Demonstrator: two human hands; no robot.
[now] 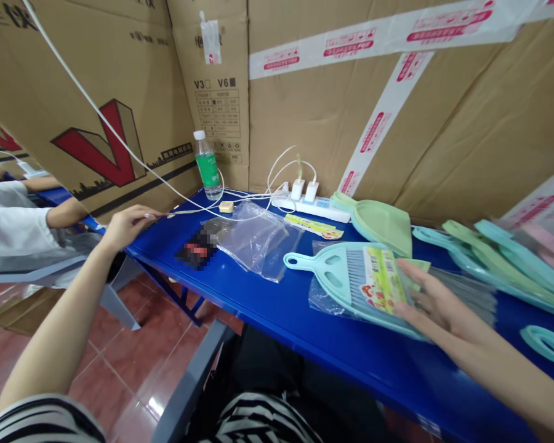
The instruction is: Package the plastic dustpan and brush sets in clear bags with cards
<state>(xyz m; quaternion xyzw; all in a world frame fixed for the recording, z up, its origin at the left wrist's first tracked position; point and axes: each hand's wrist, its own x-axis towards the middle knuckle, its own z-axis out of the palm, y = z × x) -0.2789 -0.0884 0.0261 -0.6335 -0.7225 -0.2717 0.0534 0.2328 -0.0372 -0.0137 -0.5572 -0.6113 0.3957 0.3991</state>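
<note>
A light-blue dustpan (321,266) with a small brush (356,277) nested in it lies on the blue table, partly over clear plastic wrap. A yellow-green printed card (381,280) sits on top of the set. My right hand (443,307) grips the set at its right side, thumb and fingers at the card's edge. Over at the table's left end, my left hand (128,226) is closed with the fingertips together beside the cardboard wall; what they pinch, if anything, I cannot make out. A clear plastic bag (258,237) lies between my hands.
Behind the set are a green dustpan (383,221), more printed cards (314,226) and a power strip (327,208) with white cables. A water bottle (207,169) stands at the back left. Several dustpans (498,264) lie right. A co-worker's sleeve (13,209) shows left.
</note>
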